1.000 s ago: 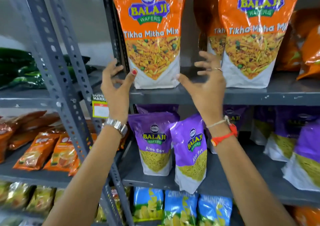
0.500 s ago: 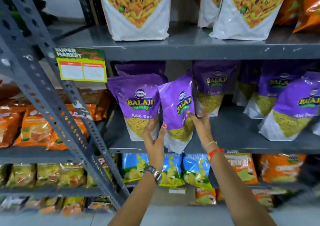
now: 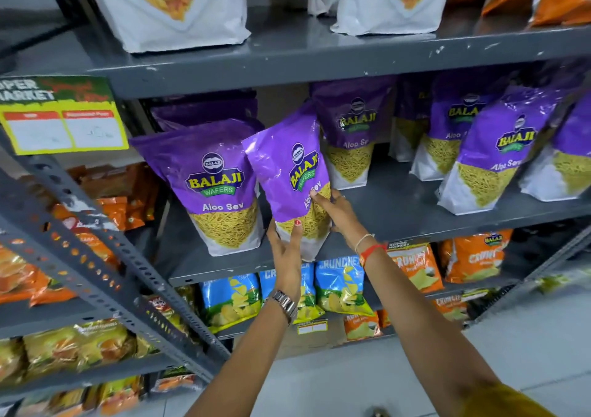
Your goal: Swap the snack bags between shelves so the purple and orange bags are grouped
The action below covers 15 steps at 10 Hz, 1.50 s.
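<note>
A tilted purple Aloo Sev bag (image 3: 287, 173) stands at the front edge of the middle shelf (image 3: 399, 205). My left hand (image 3: 286, 256) grips its lower left corner, thumb on the front. My right hand (image 3: 335, 213) holds its lower right side, fingers on the front. A second purple bag (image 3: 214, 179) stands upright just left of it. Several more purple bags (image 3: 492, 151) line the same shelf to the right. On the upper shelf (image 3: 287, 55), the white bottoms of two orange Tikha Mitha Mix bags (image 3: 169, 10) (image 3: 390, 3) show.
A slotted grey upright (image 3: 96, 244) runs diagonally at the left, with a yellow price tag (image 3: 60, 119) on it. Blue and orange chip bags (image 3: 339, 285) fill the lower shelf. The left rack holds orange and yellow packs (image 3: 80, 346). Grey floor lies below at the right.
Both hands dropped from the orange bag on the upper shelf to the tilted purple bag on the middle shelf and took hold of it. The view tipped downward.
</note>
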Each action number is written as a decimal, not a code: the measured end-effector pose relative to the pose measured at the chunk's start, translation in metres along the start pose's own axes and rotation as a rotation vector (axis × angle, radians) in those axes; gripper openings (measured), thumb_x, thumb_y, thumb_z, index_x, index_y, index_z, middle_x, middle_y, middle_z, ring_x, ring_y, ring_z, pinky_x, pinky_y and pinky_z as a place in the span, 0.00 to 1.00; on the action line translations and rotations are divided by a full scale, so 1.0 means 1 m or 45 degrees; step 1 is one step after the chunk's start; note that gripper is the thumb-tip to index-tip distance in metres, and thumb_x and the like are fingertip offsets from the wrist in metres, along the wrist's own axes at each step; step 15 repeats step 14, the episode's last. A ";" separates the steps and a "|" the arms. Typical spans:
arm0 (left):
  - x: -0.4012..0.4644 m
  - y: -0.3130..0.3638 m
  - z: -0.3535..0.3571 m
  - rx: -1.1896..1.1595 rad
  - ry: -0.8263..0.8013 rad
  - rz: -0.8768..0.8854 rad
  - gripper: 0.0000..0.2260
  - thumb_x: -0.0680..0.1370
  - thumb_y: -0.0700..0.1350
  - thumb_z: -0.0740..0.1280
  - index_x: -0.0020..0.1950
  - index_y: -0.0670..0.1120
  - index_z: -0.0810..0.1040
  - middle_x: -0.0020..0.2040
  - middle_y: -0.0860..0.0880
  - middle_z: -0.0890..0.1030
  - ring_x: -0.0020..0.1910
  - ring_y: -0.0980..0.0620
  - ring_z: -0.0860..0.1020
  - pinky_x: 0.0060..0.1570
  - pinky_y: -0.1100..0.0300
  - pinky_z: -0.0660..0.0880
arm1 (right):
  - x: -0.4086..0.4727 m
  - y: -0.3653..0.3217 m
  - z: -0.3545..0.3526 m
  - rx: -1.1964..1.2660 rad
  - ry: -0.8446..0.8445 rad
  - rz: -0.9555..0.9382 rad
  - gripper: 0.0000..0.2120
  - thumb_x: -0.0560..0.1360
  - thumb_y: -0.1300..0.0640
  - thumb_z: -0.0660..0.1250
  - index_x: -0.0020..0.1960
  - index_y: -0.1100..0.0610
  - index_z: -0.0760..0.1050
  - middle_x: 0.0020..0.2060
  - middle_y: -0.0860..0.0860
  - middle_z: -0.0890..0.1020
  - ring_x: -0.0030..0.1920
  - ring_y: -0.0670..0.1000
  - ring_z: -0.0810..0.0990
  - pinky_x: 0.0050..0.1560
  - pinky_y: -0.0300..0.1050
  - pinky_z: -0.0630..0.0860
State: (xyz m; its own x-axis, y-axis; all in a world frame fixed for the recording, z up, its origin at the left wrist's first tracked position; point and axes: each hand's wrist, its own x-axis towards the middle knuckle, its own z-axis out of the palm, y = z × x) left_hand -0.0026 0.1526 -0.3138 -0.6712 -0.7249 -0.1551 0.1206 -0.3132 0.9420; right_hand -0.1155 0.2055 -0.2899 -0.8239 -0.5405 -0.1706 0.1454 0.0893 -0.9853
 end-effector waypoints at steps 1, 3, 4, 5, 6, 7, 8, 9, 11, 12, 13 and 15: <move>0.005 0.007 0.012 0.109 -0.052 0.091 0.26 0.77 0.48 0.62 0.73 0.52 0.56 0.68 0.57 0.65 0.68 0.51 0.67 0.69 0.43 0.65 | 0.002 -0.002 -0.015 0.025 0.099 -0.083 0.07 0.74 0.50 0.69 0.50 0.47 0.73 0.44 0.39 0.81 0.41 0.33 0.80 0.38 0.36 0.71; 0.045 0.013 0.048 0.272 -0.176 0.159 0.14 0.75 0.55 0.60 0.59 0.56 0.67 0.55 0.57 0.76 0.55 0.53 0.75 0.65 0.42 0.69 | 0.004 -0.009 -0.058 -0.064 0.324 -0.198 0.15 0.68 0.48 0.74 0.48 0.46 0.70 0.40 0.42 0.82 0.43 0.39 0.80 0.41 0.28 0.76; 0.059 0.007 0.069 0.285 -0.245 0.149 0.05 0.78 0.50 0.59 0.53 0.56 0.69 0.51 0.56 0.76 0.55 0.49 0.75 0.63 0.40 0.70 | 0.008 -0.008 -0.081 -0.126 0.373 -0.233 0.15 0.71 0.53 0.73 0.53 0.50 0.70 0.38 0.39 0.77 0.37 0.33 0.77 0.35 0.21 0.70; 0.059 0.005 0.090 0.302 -0.304 0.118 0.05 0.79 0.46 0.57 0.53 0.54 0.69 0.50 0.56 0.76 0.50 0.54 0.76 0.61 0.41 0.72 | 0.012 0.002 -0.103 -0.134 0.412 -0.236 0.18 0.71 0.52 0.72 0.58 0.56 0.73 0.37 0.41 0.78 0.33 0.27 0.76 0.34 0.21 0.70; 0.058 -0.001 0.106 0.326 -0.317 0.062 0.07 0.79 0.47 0.56 0.56 0.50 0.68 0.50 0.54 0.76 0.47 0.59 0.76 0.58 0.44 0.74 | 0.014 0.010 -0.117 -0.111 0.442 -0.186 0.23 0.70 0.51 0.73 0.61 0.58 0.72 0.38 0.44 0.81 0.37 0.33 0.79 0.35 0.23 0.72; 0.058 -0.009 0.114 0.346 -0.288 0.021 0.09 0.79 0.48 0.56 0.58 0.48 0.68 0.51 0.52 0.76 0.47 0.57 0.76 0.58 0.45 0.74 | 0.017 0.019 -0.125 -0.080 0.442 -0.169 0.23 0.70 0.52 0.74 0.61 0.58 0.71 0.43 0.50 0.82 0.44 0.43 0.81 0.36 0.23 0.73; 0.060 -0.015 0.118 0.400 -0.270 0.009 0.11 0.80 0.49 0.55 0.62 0.50 0.67 0.55 0.51 0.75 0.50 0.53 0.75 0.59 0.43 0.73 | 0.016 0.027 -0.128 -0.057 0.421 -0.154 0.21 0.70 0.55 0.74 0.58 0.62 0.74 0.44 0.42 0.81 0.42 0.35 0.80 0.37 0.22 0.72; 0.062 -0.016 0.119 0.471 -0.251 0.007 0.09 0.79 0.52 0.54 0.58 0.56 0.66 0.56 0.52 0.74 0.54 0.51 0.74 0.61 0.43 0.72 | 0.020 0.034 -0.127 -0.019 0.390 -0.157 0.21 0.67 0.49 0.75 0.56 0.51 0.73 0.49 0.51 0.84 0.51 0.48 0.83 0.44 0.31 0.78; 0.061 -0.018 0.123 0.492 -0.201 0.020 0.12 0.80 0.51 0.51 0.62 0.54 0.65 0.56 0.52 0.72 0.54 0.50 0.73 0.48 0.55 0.75 | 0.027 0.046 -0.130 0.003 0.343 -0.168 0.30 0.58 0.32 0.73 0.56 0.42 0.70 0.54 0.53 0.82 0.59 0.54 0.79 0.58 0.58 0.78; 0.061 -0.020 0.124 0.539 -0.164 -0.001 0.10 0.80 0.54 0.50 0.58 0.56 0.67 0.57 0.51 0.73 0.53 0.49 0.75 0.40 0.60 0.73 | 0.028 0.049 -0.135 -0.032 0.303 -0.168 0.28 0.59 0.32 0.73 0.55 0.38 0.70 0.54 0.51 0.83 0.59 0.54 0.78 0.59 0.60 0.77; 0.061 -0.023 0.123 0.571 -0.067 0.058 0.19 0.76 0.63 0.50 0.59 0.56 0.70 0.62 0.51 0.74 0.58 0.51 0.74 0.59 0.49 0.72 | 0.018 0.038 -0.139 -0.019 0.213 -0.190 0.30 0.65 0.42 0.74 0.63 0.44 0.67 0.55 0.51 0.82 0.59 0.53 0.79 0.60 0.53 0.77; 0.057 -0.026 0.124 0.651 0.251 0.168 0.26 0.76 0.63 0.49 0.71 0.55 0.62 0.71 0.50 0.69 0.69 0.46 0.68 0.69 0.49 0.61 | 0.008 0.033 -0.153 0.150 0.328 -0.143 0.33 0.70 0.51 0.73 0.70 0.52 0.60 0.60 0.55 0.76 0.61 0.54 0.77 0.57 0.45 0.73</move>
